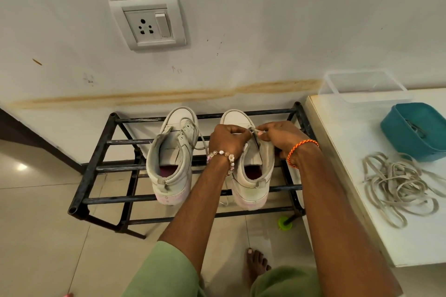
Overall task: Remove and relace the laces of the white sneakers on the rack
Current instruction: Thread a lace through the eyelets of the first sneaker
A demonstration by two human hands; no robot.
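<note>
Fingers point(261, 133) of both hands pinching lace point(254, 130)

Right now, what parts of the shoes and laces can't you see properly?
Head view:
- Eyelets of the right shoe: covered by the left hand and right hand.
- The lace bit the hands pinch: too small to tell which hole it goes through.
- Inside the teal tub: dark, unclear.
- Lace pile: too tangled to count.

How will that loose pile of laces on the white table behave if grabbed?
Likely floppy: the pile of laces lies in slack tangled loops. Probably light. Loops look interlocked, so lifting one strand may drag the rest across the white table.
</note>
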